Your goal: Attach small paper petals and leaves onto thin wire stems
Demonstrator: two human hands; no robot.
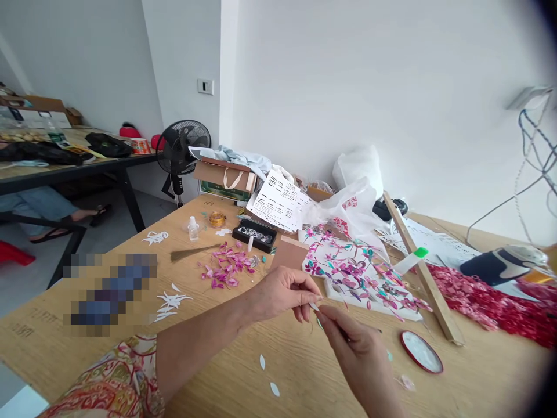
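Over the table's front middle, my left hand (289,293) is closed in a pinch, its thumb and fingertips meeting just above a small white leaf-shaped piece (314,307). My right hand (354,337) comes from the lower right and pinches at the same piece, its fingertips almost touching the left ones. A thin strand seems to hang below the fingers, too fine to make out. Two more white leaf-shaped pieces, one (262,362) above the other (274,389), lie on the wood below the hands. Pink petals (228,266) are heaped left of my left hand.
Purple and teal wired flowers (348,267) lie on white foam at the right. Near them are a wooden bar (424,278), a round red-rimmed dish (421,352) and dark red strands (478,296). Behind stand a black tray (255,234), a small bottle (193,229) and a fan (183,148).
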